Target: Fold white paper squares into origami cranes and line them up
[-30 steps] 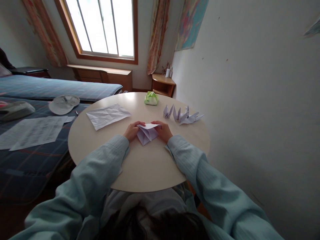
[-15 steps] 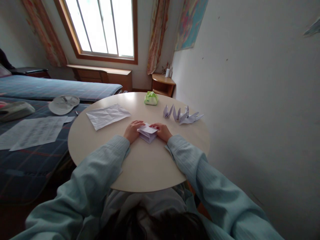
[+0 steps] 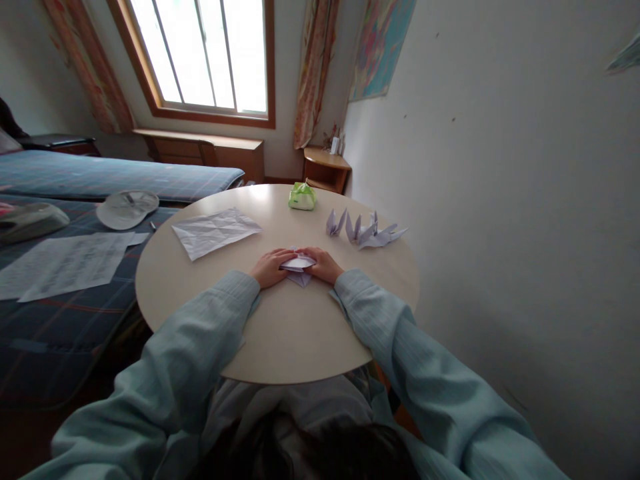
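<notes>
In the head view, the folded paper [image 3: 299,264] is at mid-bench [image 3: 300,333], between the left hand [image 3: 271,268] and right hand [image 3: 325,265]. Both hands grip its sides, fingers curled over the top; whether it touches the bench is unclear. It should be light, stiffer where layered, easily creased or torn; the sides and folded edges look the best hold. The near rim lies well apart, leaving room toward the body. Beyond the hands, the sheet [image 3: 217,230] at left, cranes [image 3: 367,237] at right and packet [image 3: 302,197] farther back limit movement.
</notes>
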`<state>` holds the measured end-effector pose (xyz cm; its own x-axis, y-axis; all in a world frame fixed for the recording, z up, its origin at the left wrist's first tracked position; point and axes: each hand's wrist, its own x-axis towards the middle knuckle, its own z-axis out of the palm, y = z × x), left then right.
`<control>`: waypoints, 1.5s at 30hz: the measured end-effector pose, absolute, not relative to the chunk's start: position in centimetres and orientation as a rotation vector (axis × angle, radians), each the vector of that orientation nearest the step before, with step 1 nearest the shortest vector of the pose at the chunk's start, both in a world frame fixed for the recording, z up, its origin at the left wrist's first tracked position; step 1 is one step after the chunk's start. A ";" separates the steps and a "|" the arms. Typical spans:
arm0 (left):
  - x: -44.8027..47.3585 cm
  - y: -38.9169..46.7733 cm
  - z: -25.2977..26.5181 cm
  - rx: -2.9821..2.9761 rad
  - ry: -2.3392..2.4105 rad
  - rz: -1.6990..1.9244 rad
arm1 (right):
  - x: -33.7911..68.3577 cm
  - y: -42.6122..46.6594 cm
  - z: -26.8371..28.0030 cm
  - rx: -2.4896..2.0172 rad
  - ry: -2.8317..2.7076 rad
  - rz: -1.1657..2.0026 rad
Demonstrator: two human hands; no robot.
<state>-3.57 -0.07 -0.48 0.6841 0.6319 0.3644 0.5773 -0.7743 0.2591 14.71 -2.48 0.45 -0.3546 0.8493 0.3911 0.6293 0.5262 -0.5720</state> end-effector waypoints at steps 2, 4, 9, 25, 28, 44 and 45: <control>-3.5 -0.1 -0.5 2.764 1.008 0.660 | 14.7 -2.4 0.4 -1.202 -2.114 0.429; -3.5 -0.1 -0.5 2.761 1.011 0.651 | 14.8 -2.4 0.4 -1.210 -2.127 0.425; -3.5 -0.1 -0.5 2.750 1.028 0.641 | 14.7 -2.4 0.3 -1.208 -2.140 0.414; -3.5 -0.1 -0.4 2.764 1.013 0.627 | 14.6 -2.6 0.6 -1.206 -2.128 0.430; -3.5 -0.1 -0.4 2.754 1.028 0.622 | 14.7 -2.6 0.5 -1.208 -2.134 0.425; -3.6 -0.1 -0.4 2.755 1.020 0.617 | 14.7 -2.5 0.4 -1.218 -2.149 0.401; -3.6 -0.1 -0.4 2.753 1.019 0.617 | 14.7 -2.5 0.4 -1.221 -2.150 0.401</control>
